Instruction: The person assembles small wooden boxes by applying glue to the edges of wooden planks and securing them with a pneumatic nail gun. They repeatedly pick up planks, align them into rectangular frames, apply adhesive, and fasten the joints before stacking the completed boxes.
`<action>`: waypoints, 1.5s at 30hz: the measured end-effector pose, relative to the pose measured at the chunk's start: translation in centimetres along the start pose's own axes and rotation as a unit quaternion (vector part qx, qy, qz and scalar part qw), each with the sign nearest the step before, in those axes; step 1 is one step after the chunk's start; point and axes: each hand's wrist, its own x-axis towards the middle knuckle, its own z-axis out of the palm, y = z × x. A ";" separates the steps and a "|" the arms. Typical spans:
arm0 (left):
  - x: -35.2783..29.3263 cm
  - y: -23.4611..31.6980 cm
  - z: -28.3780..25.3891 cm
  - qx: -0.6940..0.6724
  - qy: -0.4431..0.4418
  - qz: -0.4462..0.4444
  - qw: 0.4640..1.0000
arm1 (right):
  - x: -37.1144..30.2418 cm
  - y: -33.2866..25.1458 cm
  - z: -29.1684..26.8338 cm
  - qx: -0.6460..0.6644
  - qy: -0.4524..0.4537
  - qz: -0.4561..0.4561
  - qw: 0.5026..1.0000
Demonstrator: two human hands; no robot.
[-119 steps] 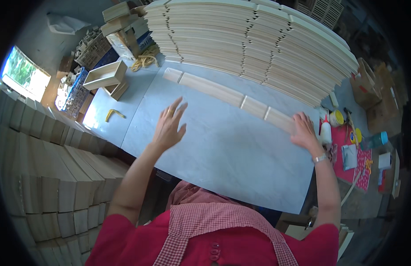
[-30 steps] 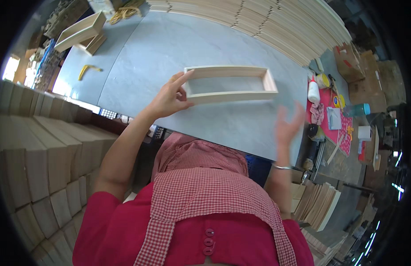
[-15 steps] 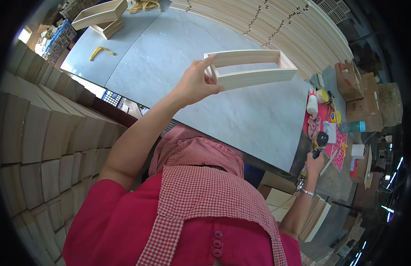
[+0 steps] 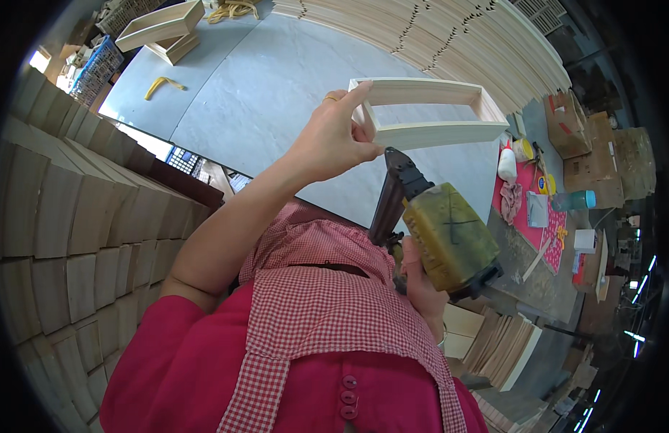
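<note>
My left hand [image 4: 342, 137] is closed on the left end of a pale wooden frame [image 4: 443, 133], long and rectangular, with its middle open. The frame is held over the grey marble-patterned table [image 4: 255, 108]. My right hand [image 4: 423, 285] grips a nail gun [image 4: 453, 234] with a worn yellow-green body and a black nose. The nose points up and left, close to the frame's lower left corner and my left fingertips; whether it touches the wood I cannot tell. Part of my right hand is hidden behind the tool.
Stacked wooden strips [image 4: 378, 32] line the table's far side. Two wooden boxes [image 4: 161, 29] and a yellow curved piece [image 4: 163, 86] lie at far left. A right-hand bench [image 4: 522, 289] holds a white bottle [image 4: 507, 166] and a teal-capped bottle [image 4: 574, 200]. Wood blocks [image 4: 53, 216] are piled left.
My right hand has lifted the nail gun off the right bench and brought it left to the frame's corner. My left hand and the frame have shifted slightly right.
</note>
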 end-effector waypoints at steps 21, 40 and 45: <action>-1.0 0.7 -0.4 -0.020 -0.007 -0.010 1.000 | 1.6 -2.0 0.4 0.000 -0.067 -0.002 0.998; 0.0 -0.3 -2.2 -0.118 -0.012 -0.051 0.992 | 1.6 -1.2 1.1 0.018 0.001 -0.077 0.997; 0.0 -0.3 -2.4 -0.100 -0.007 -0.043 0.994 | 1.5 -1.2 1.4 0.017 -0.014 -0.046 0.999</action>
